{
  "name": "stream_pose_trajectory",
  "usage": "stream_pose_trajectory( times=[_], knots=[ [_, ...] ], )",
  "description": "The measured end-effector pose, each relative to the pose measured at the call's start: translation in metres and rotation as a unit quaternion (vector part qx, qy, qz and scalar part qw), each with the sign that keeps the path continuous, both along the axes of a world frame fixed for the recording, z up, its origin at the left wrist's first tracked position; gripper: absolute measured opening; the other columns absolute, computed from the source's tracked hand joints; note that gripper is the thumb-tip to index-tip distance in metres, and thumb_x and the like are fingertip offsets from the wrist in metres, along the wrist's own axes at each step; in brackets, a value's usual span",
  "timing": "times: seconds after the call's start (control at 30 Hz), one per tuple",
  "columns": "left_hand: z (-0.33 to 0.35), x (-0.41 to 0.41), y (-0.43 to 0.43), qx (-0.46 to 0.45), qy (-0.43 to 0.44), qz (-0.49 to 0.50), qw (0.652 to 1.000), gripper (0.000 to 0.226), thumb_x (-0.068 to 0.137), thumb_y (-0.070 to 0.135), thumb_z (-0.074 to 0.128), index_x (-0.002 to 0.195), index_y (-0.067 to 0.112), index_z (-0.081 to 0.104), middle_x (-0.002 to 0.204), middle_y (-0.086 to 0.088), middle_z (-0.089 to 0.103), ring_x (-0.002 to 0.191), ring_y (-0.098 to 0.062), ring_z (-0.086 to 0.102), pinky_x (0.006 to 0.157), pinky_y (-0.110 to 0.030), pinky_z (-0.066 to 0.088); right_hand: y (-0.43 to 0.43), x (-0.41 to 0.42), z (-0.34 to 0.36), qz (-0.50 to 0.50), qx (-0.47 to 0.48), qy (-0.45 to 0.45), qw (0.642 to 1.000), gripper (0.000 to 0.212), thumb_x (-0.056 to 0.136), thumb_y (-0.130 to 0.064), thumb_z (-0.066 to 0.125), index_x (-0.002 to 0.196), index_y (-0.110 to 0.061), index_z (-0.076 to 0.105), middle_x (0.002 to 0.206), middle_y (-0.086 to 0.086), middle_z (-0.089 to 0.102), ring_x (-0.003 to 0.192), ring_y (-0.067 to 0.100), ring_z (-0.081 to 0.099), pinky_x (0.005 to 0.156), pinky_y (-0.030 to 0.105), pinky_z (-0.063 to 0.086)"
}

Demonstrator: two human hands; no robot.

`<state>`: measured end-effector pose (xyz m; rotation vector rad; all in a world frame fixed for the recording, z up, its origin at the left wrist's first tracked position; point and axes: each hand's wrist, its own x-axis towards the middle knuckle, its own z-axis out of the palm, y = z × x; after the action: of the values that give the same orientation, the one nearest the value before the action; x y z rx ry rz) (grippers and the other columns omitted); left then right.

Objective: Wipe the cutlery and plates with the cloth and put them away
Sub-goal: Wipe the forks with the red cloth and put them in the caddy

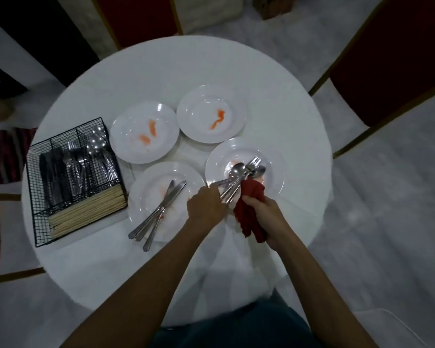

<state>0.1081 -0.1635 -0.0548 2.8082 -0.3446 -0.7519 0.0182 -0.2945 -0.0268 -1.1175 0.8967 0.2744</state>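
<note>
The left hand (205, 204) has its fingers curled tight round the handles of a bunch of spoons and forks (241, 173), whose heads fan out over the near right plate (278, 169). The right hand (264, 214) clutches a red cloth (251, 212), bunched in its fist, and the cloth's top end is pressed against the bunch just past the left hand's knuckles. On the near left plate (142, 194) lie three knives (161, 209), blades on the plate and handles sticking out over its near rim. Two far plates (161, 116) (199, 101) each carry orange smears. At the left of the round white table (236, 71) stands a black wire basket (39, 197) holding cutlery in its far compartments and chopsticks (86, 209) along its near side.
</note>
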Motion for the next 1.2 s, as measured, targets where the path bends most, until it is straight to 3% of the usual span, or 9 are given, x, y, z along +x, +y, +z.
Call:
stream_pose_trajectory(
  times=[0.17,0.37,0.43,0.53,0.73,0.8,0.93,1.07,1.2],
  knots=[
    [-0.006,-0.009,-0.004,0.025,-0.025,0.022,0.999,0.036,0.095,0.029,0.059,0.125,0.012,0.049,0.115,-0.010,0.057,0.105,-0.032,0.063,0.089,-0.039,0.049,-0.017,-0.017,0.002,-0.002,0.009,-0.007,1.000,0.022,0.102,-0.016,0.057,0.109,0.004,0.064,0.078,0.019,0.073,0.062,0.028,0.066,0.050,0.034,0.052],
    [0.009,-0.005,0.010,-0.027,0.063,0.132,0.989,0.039,0.075,0.056,0.070,0.090,0.020,0.067,0.087,-0.003,0.071,0.087,-0.028,0.069,0.076,-0.036,0.055,-0.031,-0.021,0.006,0.031,0.003,-0.016,0.999,0.022,0.102,-0.013,0.056,0.106,0.007,0.063,0.077,0.021,0.071,0.056,0.028,0.065,0.048,0.032,0.051],
    [0.022,-0.003,0.018,-0.080,0.102,0.177,0.976,0.028,0.076,0.043,0.078,0.078,0.015,0.075,0.076,-0.007,0.074,0.077,-0.028,0.074,0.072,-0.033,0.058,-0.037,-0.020,0.008,0.040,0.004,-0.024,0.999,0.023,0.102,-0.014,0.055,0.110,0.008,0.061,0.077,0.022,0.071,0.054,0.027,0.064,0.046,0.031,0.050],
    [0.044,-0.003,0.034,-0.114,0.128,0.239,0.956,0.024,0.088,0.026,0.075,0.084,0.003,0.076,0.079,-0.011,0.074,0.062,-0.021,0.067,0.057,-0.023,0.051,-0.044,-0.015,0.010,0.055,0.005,-0.027,0.998,0.027,0.104,-0.017,0.054,0.115,0.007,0.060,0.078,0.021,0.072,0.053,0.025,0.065,0.045,0.030,0.050],
    [0.085,-0.026,0.062,-0.188,0.130,0.325,0.918,0.028,0.093,0.031,0.071,0.086,0.003,0.072,0.080,-0.008,0.072,0.059,-0.016,0.062,0.055,-0.024,0.049,-0.042,-0.004,0.010,0.059,0.048,-0.038,0.996,0.030,0.107,-0.029,0.051,0.119,-0.004,0.062,0.093,0.022,0.077,0.072,0.034,0.073,0.058,0.041,0.058],
    [0.096,-0.039,0.061,-0.237,0.145,0.330,0.902,0.026,0.097,0.027,0.065,0.095,0.002,0.071,0.081,-0.005,0.076,0.056,-0.015,0.063,0.054,-0.025,0.052,-0.041,0.000,0.007,0.033,0.058,-0.038,0.997,0.033,0.106,-0.034,0.052,0.120,-0.006,0.066,0.101,0.019,0.078,0.088,0.035,0.076,0.078,0.047,0.061],
    [0.107,-0.072,0.034,-0.289,0.153,0.294,0.898,0.023,0.104,0.025,0.055,0.102,0.005,0.066,0.081,-0.002,0.079,0.053,-0.013,0.065,0.052,-0.025,0.052,-0.033,0.004,0.008,0.004,0.091,-0.041,0.995,0.048,0.106,-0.042,0.050,0.130,-0.003,0.062,0.115,0.016,0.075,0.107,0.032,0.072,0.096,0.048,0.056],
    [0.099,-0.093,0.006,-0.293,0.131,0.256,0.912,0.020,0.103,0.024,0.055,0.102,0.012,0.070,0.075,0.000,0.077,0.051,-0.010,0.058,0.057,-0.026,0.050,-0.020,0.007,0.016,-0.035,0.177,-0.066,0.981,0.051,0.108,-0.046,0.041,0.137,-0.008,0.056,0.124,0.014,0.071,0.116,0.029,0.067,0.091,0.043,0.054],
    [0.095,-0.106,-0.016,-0.268,0.113,0.217,0.932,0.023,0.104,0.028,0.053,0.103,0.016,0.073,0.074,0.004,0.073,0.057,-0.005,0.058,0.061,-0.021,0.045,-0.020,0.010,0.027,-0.035,0.237,-0.088,0.967,0.040,0.107,-0.035,0.049,0.132,-0.007,0.062,0.116,0.017,0.075,0.101,0.030,0.075,0.090,0.044,0.056]
  ],
)
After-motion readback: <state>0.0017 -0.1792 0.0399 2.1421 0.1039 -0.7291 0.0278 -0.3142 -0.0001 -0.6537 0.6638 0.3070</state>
